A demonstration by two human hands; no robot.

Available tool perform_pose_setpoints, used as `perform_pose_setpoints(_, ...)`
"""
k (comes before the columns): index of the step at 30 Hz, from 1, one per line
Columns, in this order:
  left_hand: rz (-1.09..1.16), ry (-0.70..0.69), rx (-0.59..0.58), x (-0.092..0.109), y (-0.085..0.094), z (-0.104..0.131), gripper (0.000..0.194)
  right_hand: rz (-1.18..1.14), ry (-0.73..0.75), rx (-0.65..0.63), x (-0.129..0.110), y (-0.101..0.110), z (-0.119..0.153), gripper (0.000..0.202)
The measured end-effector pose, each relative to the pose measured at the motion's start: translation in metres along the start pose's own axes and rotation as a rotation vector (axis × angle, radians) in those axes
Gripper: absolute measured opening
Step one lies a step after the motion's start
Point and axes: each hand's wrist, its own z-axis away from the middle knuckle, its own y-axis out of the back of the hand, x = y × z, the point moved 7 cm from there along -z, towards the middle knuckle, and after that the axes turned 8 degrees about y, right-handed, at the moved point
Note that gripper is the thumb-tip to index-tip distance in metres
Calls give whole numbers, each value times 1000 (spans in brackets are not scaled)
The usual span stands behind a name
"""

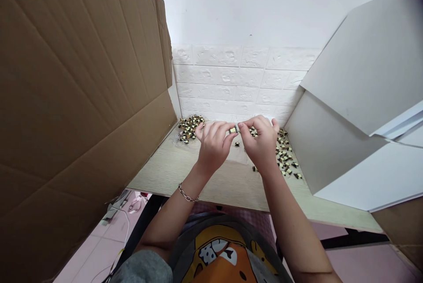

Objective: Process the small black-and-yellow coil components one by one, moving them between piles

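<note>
Above the table, my left hand (214,144) pinches a small transformer (233,130) between thumb and forefinger. The part has a yellow-taped middle and black ends. My right hand (261,140) is closed at the part's right end, thumb and forefinger pressed together; whatever is between those fingertips is too small to make out. Below the hands, a single loose transformer (237,144) lies on the table. More of the same kind form a heap (191,128) to the left of my left hand. Others are scattered (286,155) beside my right forearm, and my right hand partly covers some.
The pale wooden table (172,168) ends at a white brick-patterned wall (228,76). A tall cardboard sheet (99,76) stands along the left. White panels (343,137) close off the right side. Cables (124,212) hang below the table's left front edge.
</note>
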Motion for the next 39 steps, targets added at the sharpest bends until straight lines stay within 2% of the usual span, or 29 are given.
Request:
perform_pose_setpoints(8, -27, 13, -97, -1, -4, -3, 14, 166, 162, -11, -4, -6, -2, 15)
perform_pose_setpoints(15, -121, 23, -271, -9, -19, -6, 18, 289, 387, -150, -9, -21, -1, 18)
perform_pose_setpoints(19, -172, 10, -301, -11, -24, -10, 21, 325, 438, -161, -10, -26, 2, 19)
perform_pose_setpoints(22, -128, 35, -313, -14, -28, -13, 22, 265, 450, -170, -15, -27, 6, 19)
perform_pose_setpoints(24, -1, 112, -332, -20, -32, -16, 21, 195, 457, -191, -22, -26, 8, 18)
perform_pose_setpoints(26, 272, 285, -379, -30, -38, -18, 17, 141, 440, -185, -26, -23, 9, 17)
perform_pose_setpoints(29, 919, 648, -535, -40, -55, -11, 14, 105, 344, -63, -24, -7, 4, 16)
perform_pose_setpoints(32, 1447, 923, -741, -30, -66, 1, 15, 88, 229, 51, -15, 8, -1, 13)
perform_pose_setpoints(35, 1635, 1082, -869, -19, -66, 11, 16, 76, 179, 79, -11, 15, -4, 12)
perform_pose_setpoints(39, 1695, 1102, -908, -11, -61, 13, 13, 69, 200, 75, -16, 19, -4, 11)
